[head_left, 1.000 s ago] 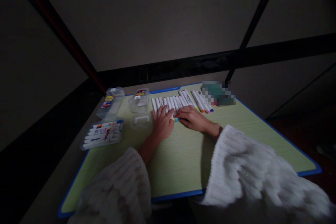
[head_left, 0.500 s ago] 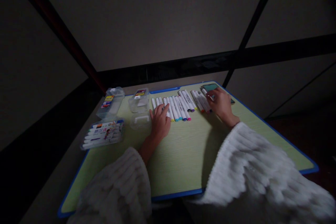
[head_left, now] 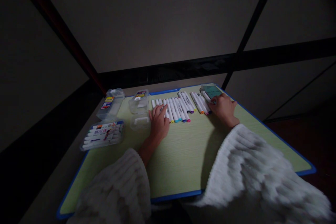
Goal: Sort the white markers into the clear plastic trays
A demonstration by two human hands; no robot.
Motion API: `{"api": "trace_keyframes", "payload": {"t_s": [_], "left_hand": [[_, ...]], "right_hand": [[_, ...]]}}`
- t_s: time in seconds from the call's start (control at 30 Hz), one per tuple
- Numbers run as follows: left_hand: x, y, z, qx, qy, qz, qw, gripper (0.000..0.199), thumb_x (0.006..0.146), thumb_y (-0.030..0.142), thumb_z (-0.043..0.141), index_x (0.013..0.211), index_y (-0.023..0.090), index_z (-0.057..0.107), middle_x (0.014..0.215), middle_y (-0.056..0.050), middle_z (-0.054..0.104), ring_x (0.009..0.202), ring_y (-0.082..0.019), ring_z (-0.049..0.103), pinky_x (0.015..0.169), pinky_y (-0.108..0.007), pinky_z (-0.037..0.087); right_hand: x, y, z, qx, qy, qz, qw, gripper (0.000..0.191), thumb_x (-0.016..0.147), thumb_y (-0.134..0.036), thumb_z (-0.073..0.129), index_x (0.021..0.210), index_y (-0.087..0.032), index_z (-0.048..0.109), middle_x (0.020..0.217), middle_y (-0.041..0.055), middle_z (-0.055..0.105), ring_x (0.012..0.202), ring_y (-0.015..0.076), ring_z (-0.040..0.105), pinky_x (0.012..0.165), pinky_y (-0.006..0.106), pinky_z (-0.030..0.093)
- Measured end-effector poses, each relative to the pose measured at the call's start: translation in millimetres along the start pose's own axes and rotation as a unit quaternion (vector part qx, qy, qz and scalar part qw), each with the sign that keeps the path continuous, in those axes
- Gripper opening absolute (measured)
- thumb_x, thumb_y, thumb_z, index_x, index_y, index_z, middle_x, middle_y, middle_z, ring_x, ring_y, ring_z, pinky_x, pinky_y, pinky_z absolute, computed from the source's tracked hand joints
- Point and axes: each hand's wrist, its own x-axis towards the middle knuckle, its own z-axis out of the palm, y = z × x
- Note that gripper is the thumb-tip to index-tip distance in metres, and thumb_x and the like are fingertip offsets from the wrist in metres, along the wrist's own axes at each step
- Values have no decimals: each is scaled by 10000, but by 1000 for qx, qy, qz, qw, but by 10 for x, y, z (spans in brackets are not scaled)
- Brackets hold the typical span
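White markers with coloured ends lie side by side in groups near the far side of the table. My left hand [head_left: 159,123] rests with its fingers apart over the left end of the largest marker group [head_left: 176,109]. At the right group [head_left: 200,103], my right hand [head_left: 222,108] has its fingertips pressed together at the lower end of the rightmost marker [head_left: 205,95]. A phone with a green screen [head_left: 211,91] lies just behind my right hand, partly covered by it. Another group [head_left: 187,102] lies between the two hands.
On the left of the green, blue-edged table [head_left: 181,161] stand two clear plastic cases [head_left: 111,104], [head_left: 139,102], the smaller with its lid [head_left: 140,121] open. A clear pack of markers [head_left: 103,135] lies at the left edge. A wall rises behind.
My right hand has moved slightly down and to the right, uncovering more of the phone and the right marker group. My left hand has hardly moved.
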Motion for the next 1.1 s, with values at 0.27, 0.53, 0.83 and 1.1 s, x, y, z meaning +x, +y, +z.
{"api": "trace_keyframes", "payload": {"t_s": [0.27,0.53,0.83,1.1], "left_hand": [[50,-124,14,-54,95,48,993,558,637,64,325,1156,118,520,1151,-108,520,1147,-224,404,1031,-441,281],[52,-122,-43,-101,129,87,983,561,632,40,303,1138,144,521,1118,-88,516,1121,-198,426,1012,-392,335],[40,-87,-40,-100,102,76,987,552,629,27,303,1121,142,525,1125,-86,507,1121,-189,426,1023,-381,339],[40,-83,-45,-112,90,77,987,555,636,24,304,1139,126,513,1143,-98,500,1125,-199,426,1023,-386,333]], "right_hand": [[-9,-5,11,-32,-21,11,999,240,750,-256,478,884,-157,652,967,125,578,914,260,502,726,369,320],[-15,-13,14,-48,-35,0,998,253,744,-302,485,832,-140,659,942,133,575,909,276,509,722,380,324],[-17,-34,1,-42,-23,5,999,237,725,-284,489,784,-125,656,917,143,598,842,277,554,694,387,340],[-18,-66,-61,-39,-3,12,999,220,717,-235,474,782,-117,648,915,143,582,804,259,551,681,369,342]]}}
